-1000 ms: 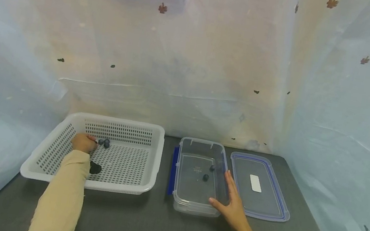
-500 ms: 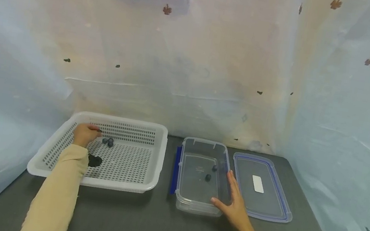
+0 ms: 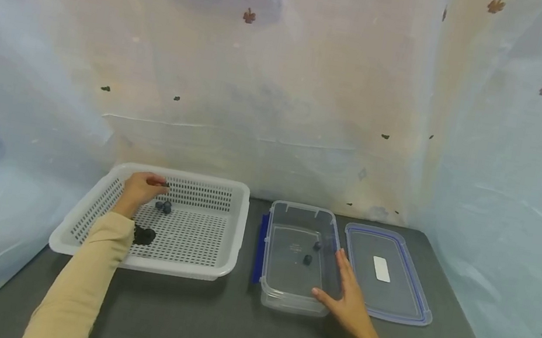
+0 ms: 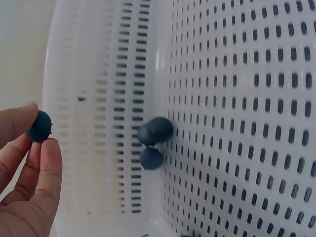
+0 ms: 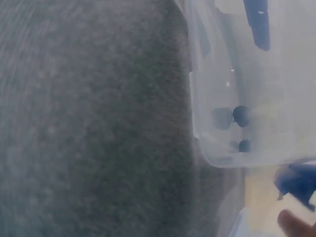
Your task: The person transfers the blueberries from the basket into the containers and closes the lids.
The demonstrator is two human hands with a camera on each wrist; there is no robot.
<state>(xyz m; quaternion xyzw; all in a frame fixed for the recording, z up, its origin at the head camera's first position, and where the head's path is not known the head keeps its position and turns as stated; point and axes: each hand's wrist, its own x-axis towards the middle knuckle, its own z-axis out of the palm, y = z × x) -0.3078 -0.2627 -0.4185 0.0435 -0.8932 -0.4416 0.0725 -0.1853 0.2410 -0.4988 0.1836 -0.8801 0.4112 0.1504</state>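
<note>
The left hand (image 3: 141, 191) pinches a ball (image 4: 41, 127) between thumb and fingertips, loose balls (image 4: 151, 158) below them in the basket (image 3: 195, 245), the right hand (image 3: 349, 305) spread beside the box (image 3: 282, 280); step judged a pick-up, the next move calling for a steady pinch.

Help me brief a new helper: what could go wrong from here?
The small, round, dark-blue ball pinched in the left hand could slip and drop, perhaps into the white, slotted plastic basket. The right hand lies close beside the clear, rectangular plastic box, so a bump might shift it and set the two small, round, dark-blue balls inside rolling.
</note>
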